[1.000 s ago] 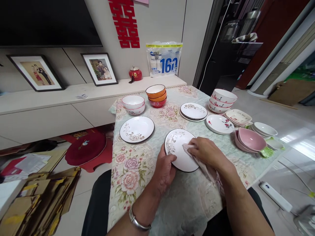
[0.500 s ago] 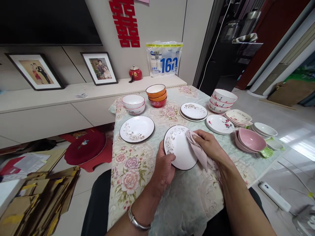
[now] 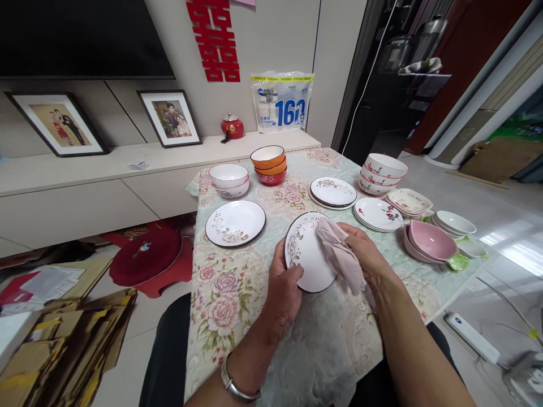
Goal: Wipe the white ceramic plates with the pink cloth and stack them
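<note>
My left hand (image 3: 287, 281) grips the lower left rim of a white plate (image 3: 313, 265), its thumb lying on the face. The plate has a dark rim and a brown flower pattern, and it is tilted above the table. In my right hand (image 3: 358, 246) is a pale pink cloth (image 3: 340, 254), bunched against the plate's right edge and hanging down below it. My right fingertips are partly hidden by the cloth. A similar plate (image 3: 236, 224) lies on the tablecloth to the left.
Around the flowered tablecloth (image 3: 224, 339) stand white bowls (image 3: 229, 176), orange bowls (image 3: 270, 161), stacked plates (image 3: 334, 192), red-flowered plates (image 3: 378, 215), patterned bowls (image 3: 384, 172) and pink bowls (image 3: 432, 242). A red stool (image 3: 146, 254) is left of the table; a power strip (image 3: 473, 337) lies on the floor to the right.
The plate has tilted more steeply. The cloth has shifted slightly left over its right edge and now spreads wider, with my right hand turned behind it.
</note>
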`<state>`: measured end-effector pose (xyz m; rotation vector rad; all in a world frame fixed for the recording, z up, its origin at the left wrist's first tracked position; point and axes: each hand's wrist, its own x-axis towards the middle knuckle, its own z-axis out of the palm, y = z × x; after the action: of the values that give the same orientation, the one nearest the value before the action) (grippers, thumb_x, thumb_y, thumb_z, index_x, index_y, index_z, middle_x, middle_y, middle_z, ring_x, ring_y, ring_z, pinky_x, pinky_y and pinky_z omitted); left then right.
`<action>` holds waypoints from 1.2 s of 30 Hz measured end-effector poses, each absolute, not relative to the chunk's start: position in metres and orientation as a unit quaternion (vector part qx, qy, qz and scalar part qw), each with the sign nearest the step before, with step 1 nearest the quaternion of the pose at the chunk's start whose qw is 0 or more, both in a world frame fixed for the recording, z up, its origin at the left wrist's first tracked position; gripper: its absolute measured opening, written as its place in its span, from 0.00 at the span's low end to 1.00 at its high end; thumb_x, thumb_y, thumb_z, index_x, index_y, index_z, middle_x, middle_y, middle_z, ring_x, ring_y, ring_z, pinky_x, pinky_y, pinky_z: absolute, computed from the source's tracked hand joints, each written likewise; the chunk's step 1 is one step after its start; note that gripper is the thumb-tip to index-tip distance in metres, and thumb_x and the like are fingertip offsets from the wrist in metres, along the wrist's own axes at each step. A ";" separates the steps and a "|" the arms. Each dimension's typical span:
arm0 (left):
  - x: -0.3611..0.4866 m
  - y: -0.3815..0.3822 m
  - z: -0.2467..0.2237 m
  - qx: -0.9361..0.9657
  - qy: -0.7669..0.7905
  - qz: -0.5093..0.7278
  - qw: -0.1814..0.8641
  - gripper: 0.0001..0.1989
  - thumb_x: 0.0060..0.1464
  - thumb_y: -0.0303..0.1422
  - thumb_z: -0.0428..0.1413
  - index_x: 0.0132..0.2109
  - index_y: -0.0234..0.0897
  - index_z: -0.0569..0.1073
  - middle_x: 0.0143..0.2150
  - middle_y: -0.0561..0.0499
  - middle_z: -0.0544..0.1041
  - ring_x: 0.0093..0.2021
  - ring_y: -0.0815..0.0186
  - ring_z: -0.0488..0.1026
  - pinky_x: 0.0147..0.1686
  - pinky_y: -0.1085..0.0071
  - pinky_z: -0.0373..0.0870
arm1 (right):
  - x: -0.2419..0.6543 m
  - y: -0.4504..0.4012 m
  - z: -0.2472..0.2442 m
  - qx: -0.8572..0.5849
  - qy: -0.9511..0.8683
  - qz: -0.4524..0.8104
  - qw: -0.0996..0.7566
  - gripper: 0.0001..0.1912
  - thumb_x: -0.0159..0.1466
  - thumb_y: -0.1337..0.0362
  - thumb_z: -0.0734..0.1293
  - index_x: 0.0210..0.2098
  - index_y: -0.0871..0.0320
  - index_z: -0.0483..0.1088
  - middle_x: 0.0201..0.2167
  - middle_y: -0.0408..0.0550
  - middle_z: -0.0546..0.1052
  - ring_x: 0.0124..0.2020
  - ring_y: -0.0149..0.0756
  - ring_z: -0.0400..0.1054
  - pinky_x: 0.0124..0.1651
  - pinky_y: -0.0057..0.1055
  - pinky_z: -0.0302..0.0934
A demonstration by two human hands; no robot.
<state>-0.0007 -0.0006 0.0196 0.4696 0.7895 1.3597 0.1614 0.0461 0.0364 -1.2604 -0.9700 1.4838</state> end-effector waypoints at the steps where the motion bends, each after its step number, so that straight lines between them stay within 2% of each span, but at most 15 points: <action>1: -0.001 0.000 0.019 0.208 0.352 0.608 0.681 0.37 0.34 0.19 0.53 0.56 0.41 0.69 0.49 0.50 0.79 0.43 0.61 0.76 0.40 0.69 0.72 | 0.162 0.046 0.038 -0.507 -0.383 0.610 0.474 0.17 0.49 0.54 0.76 0.31 0.58 0.72 0.20 0.39 0.72 0.19 0.26 0.58 0.22 0.25 0.50; 5: -0.002 0.001 0.018 0.205 0.367 0.613 0.669 0.38 0.35 0.19 0.53 0.58 0.42 0.68 0.48 0.51 0.79 0.42 0.62 0.76 0.38 0.72 0.72 | 0.161 0.041 0.044 -0.470 -0.353 0.625 0.514 0.15 0.49 0.58 0.76 0.25 0.57 0.67 0.16 0.36 0.66 0.16 0.24 0.54 0.19 0.24 0.49; 8: -0.003 0.001 0.017 0.221 0.371 0.621 0.654 0.39 0.36 0.20 0.53 0.60 0.42 0.66 0.51 0.49 0.78 0.47 0.58 0.75 0.42 0.68 0.73 | 0.158 0.036 0.047 -0.451 -0.339 0.634 0.528 0.15 0.50 0.59 0.75 0.24 0.56 0.65 0.16 0.37 0.65 0.16 0.25 0.54 0.19 0.24 0.51; 13: -0.004 0.000 0.012 0.292 0.374 0.637 0.607 0.37 0.41 0.21 0.53 0.61 0.43 0.66 0.58 0.48 0.74 0.58 0.55 0.70 0.55 0.62 0.68 | 0.157 0.035 0.048 -0.447 -0.298 0.647 0.541 0.14 0.49 0.60 0.75 0.27 0.55 0.67 0.20 0.40 0.71 0.18 0.28 0.62 0.22 0.26 0.59; 17: -0.007 -0.002 0.011 0.344 0.421 0.648 0.534 0.34 0.44 0.20 0.53 0.61 0.42 0.68 0.60 0.47 0.73 0.61 0.55 0.67 0.60 0.61 0.63 | 0.161 0.040 0.044 -0.453 -0.321 0.644 0.526 0.16 0.48 0.61 0.76 0.34 0.55 0.71 0.21 0.39 0.72 0.16 0.25 0.59 0.18 0.23 0.53; 20: -0.009 -0.005 0.012 0.422 0.440 0.649 0.456 0.32 0.46 0.19 0.54 0.59 0.41 0.71 0.61 0.48 0.71 0.64 0.54 0.63 0.65 0.61 0.56 | 0.164 0.041 0.044 -0.436 -0.327 0.647 0.534 0.17 0.50 0.55 0.75 0.36 0.55 0.73 0.23 0.40 0.73 0.17 0.25 0.60 0.19 0.23 0.53; 24: -0.010 -0.009 0.014 0.527 0.406 0.635 0.392 0.30 0.51 0.19 0.52 0.61 0.43 0.70 0.64 0.48 0.69 0.66 0.55 0.61 0.68 0.59 0.50 | 0.165 0.035 0.051 -0.436 -0.332 0.650 0.526 0.26 0.57 0.38 0.65 0.34 0.56 0.74 0.27 0.46 0.75 0.21 0.31 0.64 0.24 0.28 0.56; 29: -0.010 -0.011 0.018 0.591 0.341 0.601 0.416 0.25 0.54 0.22 0.54 0.57 0.44 0.75 0.62 0.45 0.72 0.64 0.53 0.64 0.67 0.55 0.50 | 0.168 0.029 0.053 -0.447 -0.340 0.644 0.520 0.31 0.57 0.32 0.61 0.30 0.54 0.73 0.26 0.48 0.76 0.25 0.38 0.68 0.28 0.34 0.61; 32: -0.010 -0.009 0.016 0.607 0.338 0.569 0.440 0.21 0.54 0.25 0.56 0.54 0.46 0.77 0.60 0.45 0.73 0.64 0.52 0.64 0.67 0.53 0.49 | 0.170 0.030 0.047 -0.442 -0.307 0.657 0.528 0.26 0.56 0.36 0.66 0.31 0.53 0.73 0.27 0.49 0.78 0.31 0.44 0.72 0.32 0.37 0.65; 36: -0.013 -0.003 0.007 0.652 0.354 0.536 0.403 0.22 0.55 0.26 0.55 0.55 0.51 0.76 0.61 0.47 0.73 0.66 0.52 0.62 0.67 0.52 0.47 | 0.167 0.033 0.042 -0.443 -0.306 0.691 0.483 0.18 0.57 0.46 0.70 0.33 0.54 0.73 0.28 0.48 0.78 0.34 0.44 0.73 0.36 0.37 0.66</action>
<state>-0.0128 -0.0027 0.0066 1.6458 0.8935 1.3541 0.1671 0.0334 0.0421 -1.0793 -0.7445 1.6822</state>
